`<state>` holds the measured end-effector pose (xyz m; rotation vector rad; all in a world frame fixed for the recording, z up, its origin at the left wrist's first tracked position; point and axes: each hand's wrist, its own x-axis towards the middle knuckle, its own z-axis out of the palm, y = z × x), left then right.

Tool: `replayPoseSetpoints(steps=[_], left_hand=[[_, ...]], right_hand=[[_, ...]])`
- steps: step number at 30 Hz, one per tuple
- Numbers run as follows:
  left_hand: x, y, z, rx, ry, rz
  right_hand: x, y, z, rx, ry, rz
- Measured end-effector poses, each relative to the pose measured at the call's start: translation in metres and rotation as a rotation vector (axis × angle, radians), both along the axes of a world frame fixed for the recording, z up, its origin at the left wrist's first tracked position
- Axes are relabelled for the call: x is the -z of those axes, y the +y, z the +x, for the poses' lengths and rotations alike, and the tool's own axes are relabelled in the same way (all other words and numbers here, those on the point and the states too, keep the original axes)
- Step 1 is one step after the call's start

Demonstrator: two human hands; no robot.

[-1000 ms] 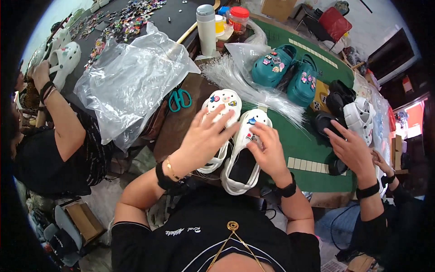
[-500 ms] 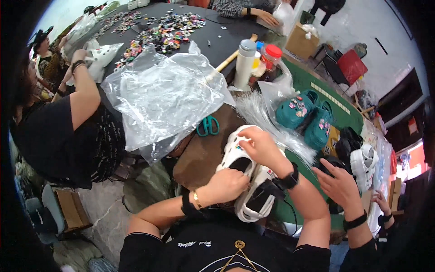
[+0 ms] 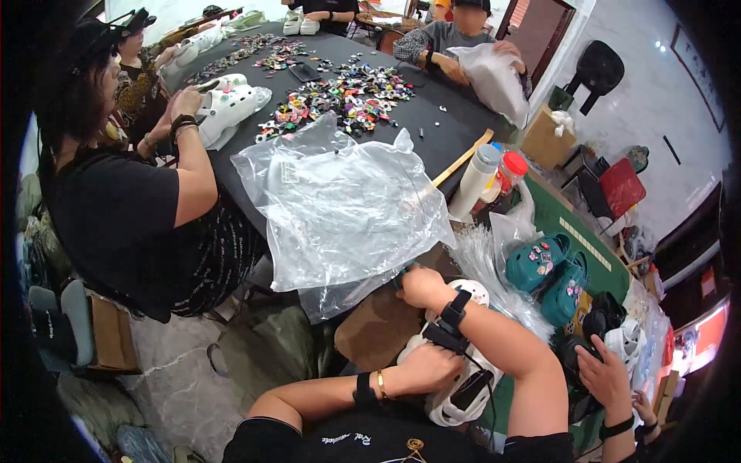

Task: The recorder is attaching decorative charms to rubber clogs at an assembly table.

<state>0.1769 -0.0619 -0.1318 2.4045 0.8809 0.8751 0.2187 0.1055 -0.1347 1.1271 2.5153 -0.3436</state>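
A pair of white clogs [image 3: 453, 415] with small charms lies in front of me at the table's near edge, partly covered by my arms. My left hand [image 3: 428, 367] is closed at the side of the nearer clog; its fingertips are hidden. Beyond the clogs, my right hand [image 3: 427, 287] is curled over a pair of teal-handled scissors [image 3: 404, 272], of which only a bit of handle shows beside the fingers. A large clear plastic bag [image 3: 343, 212] spreads just past that hand. To its right lies a bundle of thin clear plastic strands [image 3: 482, 258].
Teal clogs [image 3: 532, 261] and black clogs [image 3: 604, 312] stand at right, with a co-worker's hand [image 3: 604, 374] beside them. A bottle [image 3: 475, 181] and red-lidded jar [image 3: 512, 171] stand behind. Many loose charms [image 3: 347, 96] cover the dark table. A co-worker at left handles white clogs [image 3: 231, 108].
My right hand has left the white clog and moved forward to the scissors. My left hand stays at the clogs. The view has tilted up, and the co-worker's hand at right has lowered.
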Motion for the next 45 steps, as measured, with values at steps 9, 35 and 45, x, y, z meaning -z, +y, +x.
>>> replayPoseSetpoints(steps=[9,35,45], left_hand=[[-0.007,0.007,-0.009,0.107,-0.097,-0.202],[-0.059,0.034,-0.026,-0.202,-0.142,-0.329],[-0.070,0.022,-0.026,-0.177,-0.109,-0.174]], right_hand=[[-0.016,0.009,0.003,0.313,-0.028,0.054],[-0.064,-0.268,0.169,0.625,1.358,-1.405],[-0.075,-0.233,0.145,0.652,1.391,-1.399]])
